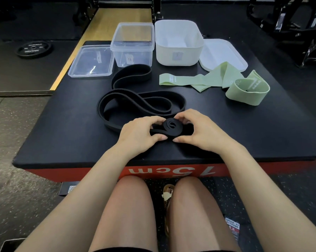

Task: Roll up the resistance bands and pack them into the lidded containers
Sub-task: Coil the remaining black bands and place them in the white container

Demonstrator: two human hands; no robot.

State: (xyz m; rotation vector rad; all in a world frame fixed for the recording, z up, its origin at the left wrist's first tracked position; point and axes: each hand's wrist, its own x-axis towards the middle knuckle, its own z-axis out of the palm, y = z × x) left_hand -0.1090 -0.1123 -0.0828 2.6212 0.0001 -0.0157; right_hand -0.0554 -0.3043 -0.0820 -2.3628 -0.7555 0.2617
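Observation:
A long black resistance band [140, 101] lies in loose loops on the black platform [62, 124]. Its near end is wound into a small tight coil [172, 126] near the front edge. My left hand [139, 133] and my right hand [199, 131] pinch this coil from either side, thumbs in front. Two light green bands [208, 80] lie at the right, one flat and one standing as a loop [248, 90]. At the back stand an open clear container [133, 42] and an open white container [179, 42].
A clear lid [91, 60] lies left of the clear container, a white lid [224, 53] right of the white one. The platform has a red front marked 15cm. A weight plate [34, 49] lies on the floor at the left. My knees are below the platform edge.

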